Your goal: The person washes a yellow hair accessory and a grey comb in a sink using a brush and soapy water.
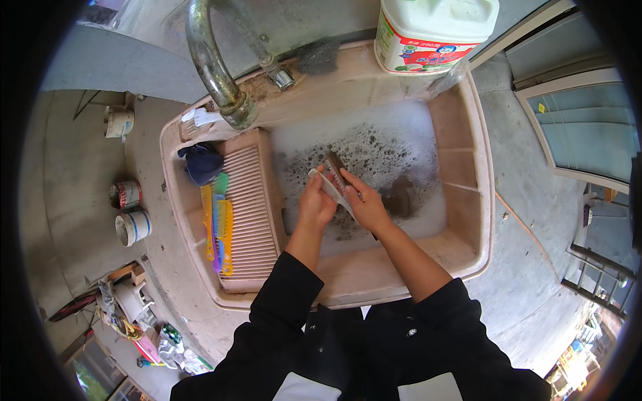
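My left hand (316,203) grips a whitish comb (336,194), which slants down toward my right wrist. In my right hand (367,204) is a brown-backed scrubbing brush (337,164), its pale bristles turned toward the comb and close to its teeth. Whether the bristles touch the comb is hard to tell. Both hands are over the basin of a pinkish laundry sink (459,200), above cloudy, sudsy water (351,136). A dark patch shows in the water right of my right hand; what it is cannot be made out.
Several coloured combs (226,235) lie on the sink's ribbed washboard (248,210), below a dark blue cloth (201,163). A curved metal faucet (213,60) overhangs the back left. A white plastic detergent jug (426,55) stands on the back right rim. Buckets (133,228) stand on the floor at left.
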Motion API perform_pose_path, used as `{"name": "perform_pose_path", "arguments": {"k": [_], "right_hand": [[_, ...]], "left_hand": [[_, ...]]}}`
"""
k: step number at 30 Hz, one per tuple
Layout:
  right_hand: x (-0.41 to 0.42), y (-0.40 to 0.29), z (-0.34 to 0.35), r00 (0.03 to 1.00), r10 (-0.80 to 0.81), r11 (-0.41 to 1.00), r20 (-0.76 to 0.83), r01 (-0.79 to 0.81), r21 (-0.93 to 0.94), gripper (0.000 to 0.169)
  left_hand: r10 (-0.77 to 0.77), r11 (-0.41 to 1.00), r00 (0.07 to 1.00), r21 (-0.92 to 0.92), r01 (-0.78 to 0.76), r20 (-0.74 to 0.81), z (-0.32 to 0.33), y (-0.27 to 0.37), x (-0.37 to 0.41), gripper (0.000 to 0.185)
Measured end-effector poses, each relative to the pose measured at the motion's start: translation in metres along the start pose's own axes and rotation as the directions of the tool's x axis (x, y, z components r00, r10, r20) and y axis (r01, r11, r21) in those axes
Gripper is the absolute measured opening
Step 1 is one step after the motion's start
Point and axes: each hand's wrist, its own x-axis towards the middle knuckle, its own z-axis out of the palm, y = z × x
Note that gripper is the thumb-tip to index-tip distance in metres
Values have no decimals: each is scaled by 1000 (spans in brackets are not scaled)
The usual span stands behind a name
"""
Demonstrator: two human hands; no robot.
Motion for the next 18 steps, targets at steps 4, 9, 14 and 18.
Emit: {"name": "perform_pose_path", "arguments": {"k": [4,9,14,18], "right_hand": [[-1,-18,-3,986,67,969,149,-29,-245,42],[-20,-49,2,965,118,885,236,5,-466,44],[-14,-47,3,978,59,828,201,64,-557,43],[-16,-43,3,982,59,857,180,43,-513,43]], "left_hand": [[-36,949,960,-292,120,278,0,7,-12,45],[-54,992,980,-101,75,189,-3,4,-14,48],[-32,990,999,-135,36,31,9,2,-18,43],[-6,991,995,-135,20,102,-2,0,-17,38]]}}
